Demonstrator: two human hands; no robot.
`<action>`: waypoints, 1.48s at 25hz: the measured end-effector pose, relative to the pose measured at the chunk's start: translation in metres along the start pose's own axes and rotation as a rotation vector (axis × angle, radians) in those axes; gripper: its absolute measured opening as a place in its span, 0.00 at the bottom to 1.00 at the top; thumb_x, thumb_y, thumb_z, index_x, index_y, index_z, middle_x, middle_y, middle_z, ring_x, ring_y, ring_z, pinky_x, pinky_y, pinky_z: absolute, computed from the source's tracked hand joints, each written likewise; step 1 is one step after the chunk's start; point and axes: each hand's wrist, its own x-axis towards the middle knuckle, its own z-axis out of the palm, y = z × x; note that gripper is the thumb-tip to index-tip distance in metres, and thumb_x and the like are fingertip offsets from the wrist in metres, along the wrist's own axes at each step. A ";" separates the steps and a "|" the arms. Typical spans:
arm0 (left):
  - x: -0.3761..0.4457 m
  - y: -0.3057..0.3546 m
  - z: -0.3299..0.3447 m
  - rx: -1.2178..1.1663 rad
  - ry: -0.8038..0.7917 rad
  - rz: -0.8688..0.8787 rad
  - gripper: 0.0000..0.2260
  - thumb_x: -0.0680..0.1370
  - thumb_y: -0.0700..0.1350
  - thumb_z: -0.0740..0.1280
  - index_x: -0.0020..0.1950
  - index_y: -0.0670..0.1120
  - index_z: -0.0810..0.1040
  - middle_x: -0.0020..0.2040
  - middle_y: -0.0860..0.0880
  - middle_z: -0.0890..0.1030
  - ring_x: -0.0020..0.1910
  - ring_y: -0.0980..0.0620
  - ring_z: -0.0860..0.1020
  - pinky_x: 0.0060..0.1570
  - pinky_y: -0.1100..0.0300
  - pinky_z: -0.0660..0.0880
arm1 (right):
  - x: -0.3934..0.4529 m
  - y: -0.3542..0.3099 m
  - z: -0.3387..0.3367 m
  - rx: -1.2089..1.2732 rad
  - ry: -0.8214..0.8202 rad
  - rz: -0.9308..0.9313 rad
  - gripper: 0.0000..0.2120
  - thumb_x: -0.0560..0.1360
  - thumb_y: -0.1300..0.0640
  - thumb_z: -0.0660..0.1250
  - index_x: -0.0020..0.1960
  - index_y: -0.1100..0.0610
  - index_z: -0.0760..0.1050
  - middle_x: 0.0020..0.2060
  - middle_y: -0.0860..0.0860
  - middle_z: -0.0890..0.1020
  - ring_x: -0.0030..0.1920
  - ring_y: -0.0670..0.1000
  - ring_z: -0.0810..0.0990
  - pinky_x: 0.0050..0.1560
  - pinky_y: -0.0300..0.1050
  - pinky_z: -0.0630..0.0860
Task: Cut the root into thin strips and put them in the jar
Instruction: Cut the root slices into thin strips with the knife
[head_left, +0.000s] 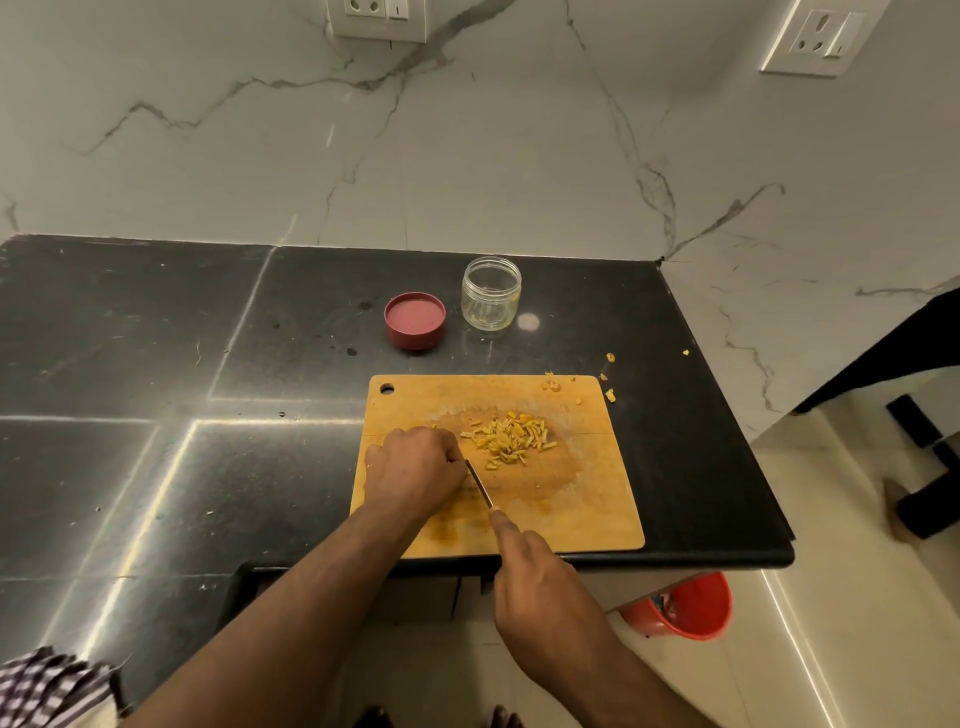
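Cutting looks mostly done: a heap of thin yellow root strips (511, 439) lies mid-frame on the wooden cutting board (597, 509). The clear glass jar (491, 293) above it on the black bench (156, 364) holds almost none, so the transfer is left. The left hand (413, 467) is curled over something hidden; the right hand (535, 582) has its grip clamped on a slim steel knife (480, 486).

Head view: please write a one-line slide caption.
Two hands cut root with a knife beside cut strips; open jar waits.
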 end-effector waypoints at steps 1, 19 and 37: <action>0.000 0.001 0.000 0.001 -0.006 0.000 0.05 0.78 0.52 0.66 0.46 0.56 0.81 0.44 0.56 0.81 0.50 0.52 0.74 0.50 0.51 0.70 | -0.006 0.001 0.000 0.006 -0.006 -0.001 0.26 0.83 0.54 0.50 0.80 0.46 0.47 0.62 0.48 0.70 0.48 0.48 0.74 0.47 0.42 0.72; 0.004 -0.001 -0.006 -0.100 -0.064 -0.137 0.06 0.76 0.50 0.66 0.39 0.55 0.79 0.39 0.59 0.80 0.50 0.51 0.76 0.58 0.45 0.72 | 0.010 -0.006 -0.002 0.038 0.004 0.016 0.25 0.83 0.55 0.51 0.79 0.47 0.50 0.65 0.49 0.70 0.57 0.49 0.73 0.52 0.42 0.71; 0.012 -0.006 -0.004 -0.172 -0.087 -0.165 0.04 0.76 0.49 0.68 0.41 0.55 0.81 0.40 0.59 0.81 0.46 0.55 0.77 0.54 0.50 0.70 | 0.001 -0.006 -0.002 0.059 0.049 0.011 0.25 0.83 0.53 0.50 0.79 0.46 0.48 0.65 0.47 0.70 0.56 0.47 0.74 0.53 0.43 0.73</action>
